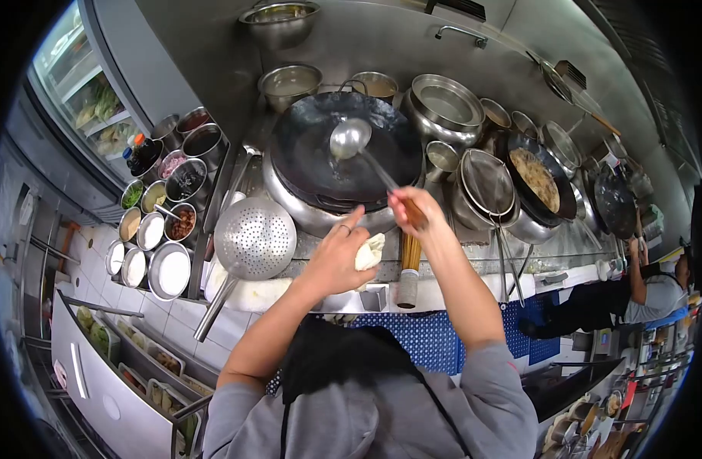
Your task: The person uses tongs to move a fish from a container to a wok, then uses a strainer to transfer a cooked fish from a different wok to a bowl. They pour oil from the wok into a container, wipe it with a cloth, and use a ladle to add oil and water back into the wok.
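A large black wok (305, 145) sits on the round metal burner ring in the centre. My right hand (418, 213) is closed round the wooden handle of a ladle (351, 138), whose round bowl is over the inside of the wok. At the wok's near edge, my left hand (342, 256) holds a folded pale cloth (370, 252), with a finger stretched towards the rim. Between the two hands and a little below them lies a bamboo brush (409, 268) with a wrapped handle.
To the left are a perforated strainer (255, 239) and several seasoning containers (169, 270). On the right stand a wire strainer (487, 182) on a pot and a second wok (536, 177) with food. A co-worker (634, 294) stands at the far right.
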`<control>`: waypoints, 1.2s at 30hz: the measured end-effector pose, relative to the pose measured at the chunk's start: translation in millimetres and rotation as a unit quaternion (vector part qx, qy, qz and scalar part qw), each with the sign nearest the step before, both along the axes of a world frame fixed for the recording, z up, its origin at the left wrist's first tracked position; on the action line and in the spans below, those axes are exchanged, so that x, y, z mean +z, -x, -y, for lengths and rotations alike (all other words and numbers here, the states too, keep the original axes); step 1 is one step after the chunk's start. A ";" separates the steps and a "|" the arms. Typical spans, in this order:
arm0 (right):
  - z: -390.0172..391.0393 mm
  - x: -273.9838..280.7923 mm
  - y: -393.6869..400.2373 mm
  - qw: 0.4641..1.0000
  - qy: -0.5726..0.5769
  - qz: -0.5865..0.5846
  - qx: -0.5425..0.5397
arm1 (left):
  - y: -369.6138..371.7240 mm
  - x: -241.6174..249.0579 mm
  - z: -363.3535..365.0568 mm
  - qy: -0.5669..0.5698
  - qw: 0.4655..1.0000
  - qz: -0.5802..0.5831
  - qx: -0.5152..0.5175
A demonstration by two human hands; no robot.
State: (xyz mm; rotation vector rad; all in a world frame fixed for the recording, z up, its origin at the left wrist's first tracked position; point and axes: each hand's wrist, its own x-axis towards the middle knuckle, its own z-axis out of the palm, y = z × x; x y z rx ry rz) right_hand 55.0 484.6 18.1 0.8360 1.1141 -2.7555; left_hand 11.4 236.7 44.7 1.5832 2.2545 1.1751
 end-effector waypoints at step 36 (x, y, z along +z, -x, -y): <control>95.6 -23.4 -146.4 0.937 -0.309 -0.023 -0.163 | -41.1 -120.3 53.9 0.231 0.966 0.110 -0.014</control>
